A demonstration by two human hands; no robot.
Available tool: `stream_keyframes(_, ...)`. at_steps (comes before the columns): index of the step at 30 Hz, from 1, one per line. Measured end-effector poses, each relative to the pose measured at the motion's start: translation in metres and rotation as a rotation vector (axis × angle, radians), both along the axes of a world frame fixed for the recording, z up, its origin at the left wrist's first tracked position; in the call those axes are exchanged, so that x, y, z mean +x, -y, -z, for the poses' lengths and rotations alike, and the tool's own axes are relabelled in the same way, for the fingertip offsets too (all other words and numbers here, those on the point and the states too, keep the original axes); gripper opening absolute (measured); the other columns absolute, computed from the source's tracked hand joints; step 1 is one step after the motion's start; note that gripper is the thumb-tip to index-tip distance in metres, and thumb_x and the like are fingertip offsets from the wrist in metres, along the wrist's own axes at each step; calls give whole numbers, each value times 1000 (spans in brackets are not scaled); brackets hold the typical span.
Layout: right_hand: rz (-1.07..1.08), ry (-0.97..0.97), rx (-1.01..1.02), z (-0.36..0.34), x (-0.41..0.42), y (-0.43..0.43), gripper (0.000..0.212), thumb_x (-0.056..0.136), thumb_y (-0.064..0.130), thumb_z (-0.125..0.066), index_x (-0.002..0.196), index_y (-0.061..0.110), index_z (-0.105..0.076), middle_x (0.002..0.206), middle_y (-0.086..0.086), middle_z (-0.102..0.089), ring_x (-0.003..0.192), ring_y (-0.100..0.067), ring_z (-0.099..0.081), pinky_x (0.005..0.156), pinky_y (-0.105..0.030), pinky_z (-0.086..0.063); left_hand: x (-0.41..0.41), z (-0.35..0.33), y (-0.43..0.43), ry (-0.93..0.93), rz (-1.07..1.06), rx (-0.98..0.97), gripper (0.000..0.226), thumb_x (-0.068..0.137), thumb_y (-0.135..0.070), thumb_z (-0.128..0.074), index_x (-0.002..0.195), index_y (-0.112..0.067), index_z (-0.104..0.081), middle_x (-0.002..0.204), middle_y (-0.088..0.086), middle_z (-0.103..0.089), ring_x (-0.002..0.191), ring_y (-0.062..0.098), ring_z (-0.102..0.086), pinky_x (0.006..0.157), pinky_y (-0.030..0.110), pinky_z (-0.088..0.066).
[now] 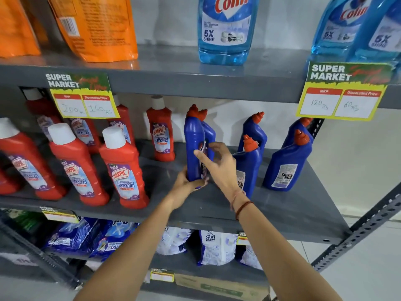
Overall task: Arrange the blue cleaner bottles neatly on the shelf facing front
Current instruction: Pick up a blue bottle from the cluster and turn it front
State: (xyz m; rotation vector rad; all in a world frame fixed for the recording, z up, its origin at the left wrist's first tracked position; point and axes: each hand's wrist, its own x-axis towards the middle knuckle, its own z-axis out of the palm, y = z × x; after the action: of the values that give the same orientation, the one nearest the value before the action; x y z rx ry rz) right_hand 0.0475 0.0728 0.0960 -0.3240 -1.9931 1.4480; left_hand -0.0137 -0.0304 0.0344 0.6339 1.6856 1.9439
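So the left hand (188, 183) has the base of a blue cleaner bottle (193, 146) wrapped in its fingers (200, 185), holding it upright on the grey metal shelf (282, 205). The right hand (219, 164) sits at 3 o'clock of that bottle, fingers half spread, tips touching its label side, not closed round it. Glossy hard plastic, slim body, angled neck, ribbed orange-red cap. Another blue one stands right behind it, four more off at 3 o'clock, the front pair showing back labels. Red Harpic bottles (124, 170) with white caps at 9 o'clock.
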Motion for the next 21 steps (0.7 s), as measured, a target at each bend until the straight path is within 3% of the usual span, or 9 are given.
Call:
stream_keyframes(3,-243,108,-132,0,-5,-12,53,75,40,-76,117,28,-48,108,14,-64,96,4,-63,79,-13,-52,-16,-2,21,147,233,-64,55,70,0,-70,121,-6,-51,115,16,-67,106,31,-64,97,34,-50)
stream_keyframes(6,-365,182,-274,7,-13,-20,55,77,25,-76,123,14,-49,113,-4,-68,100,-18,-67,79,-25,-56,-24,-2,31,166,337,-161,49,67,-5,-77,112,-13,-59,105,7,-73,103,29,-66,85,25,-55)
stream_keyframes(8,-319,136,-289,15,-18,-21,54,72,15,-80,118,9,-51,108,-8,-69,95,-20,-68,76,-27,-57,-25,0,33,115,245,-221,43,64,-15,-81,102,-20,-63,98,-2,-75,100,18,-67,77,21,-55)
stream_keyframes(10,-209,108,-261,21,-21,-15,63,64,16,-86,115,12,-49,106,-6,-67,94,-18,-68,79,-29,-57,-26,6,31,28,77,-231,40,64,-21,-81,100,-21,-64,100,-2,-74,99,14,-66,82,23,-53)
stream_keyframes(14,-62,93,-143,33,-26,4,70,57,26,-90,109,23,-44,100,10,-61,91,-2,-62,75,-9,-51,-30,16,21,-185,-52,-246,38,66,-10,-80,97,-21,-62,102,6,-70,85,3,-67,78,16,-52)
stream_keyframes(18,7,123,-133,46,-29,11,74,58,29,-87,116,18,-43,115,-3,-60,106,-18,-59,95,-38,-52,-42,22,16,-241,6,-305,47,66,-2,-78,104,-20,-58,108,9,-66,90,6,-64,81,21,-51)
stream_keyframes(21,35,159,-113,47,-30,11,77,62,31,-85,122,15,-40,120,-8,-56,111,-24,-56,97,-46,-50,-51,22,15,-275,40,-396,53,68,-6,-78,114,-15,-53,117,10,-63,99,13,-61,85,24,-48)
